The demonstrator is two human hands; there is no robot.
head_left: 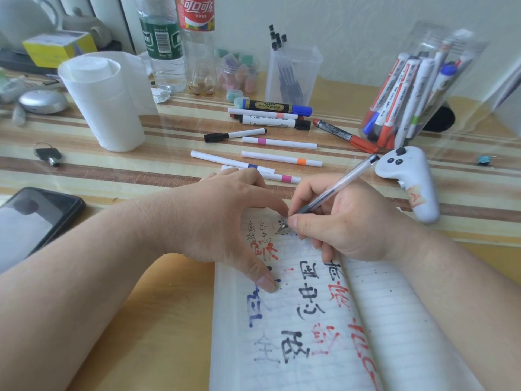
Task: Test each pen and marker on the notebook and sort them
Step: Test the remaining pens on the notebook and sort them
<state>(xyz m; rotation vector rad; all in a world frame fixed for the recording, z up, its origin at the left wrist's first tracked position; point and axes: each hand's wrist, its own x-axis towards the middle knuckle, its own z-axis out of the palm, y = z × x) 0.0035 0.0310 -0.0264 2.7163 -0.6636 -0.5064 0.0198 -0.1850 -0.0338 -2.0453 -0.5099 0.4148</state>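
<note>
Right hand [346,221]: fingers [308,190] curled tight round the clear gel pen [338,185]; tip down near the top of the notebook [394,320], on its left page among small black scribbles; a test stroke under way, I judge. Left hand [225,218]: spread flat, holding nothing; thumb [266,282] pressing the page.

Risks from here:
- The thumb sits on or just beside a blue marker blot (wet or dry, I cannot tell); a slide there would smear it.
- The right palm lies over the gutter and over red and black characters; dragging it along the line would smudge them.
- If the left hand lifts, the page may spring up and jog the tip.
- The page is crowded; a faint gel line could be lost among the heavy strokes and the pen misjudged as dead.
- Sorting: the loose white pens [279,142] lie on the tabletop [141,170] just beyond the knuckles, with no plain line between tested and untested; dropping this pen among them would muddle the groups; the clear tub of markers [408,88] stands well apart, far right.
</note>
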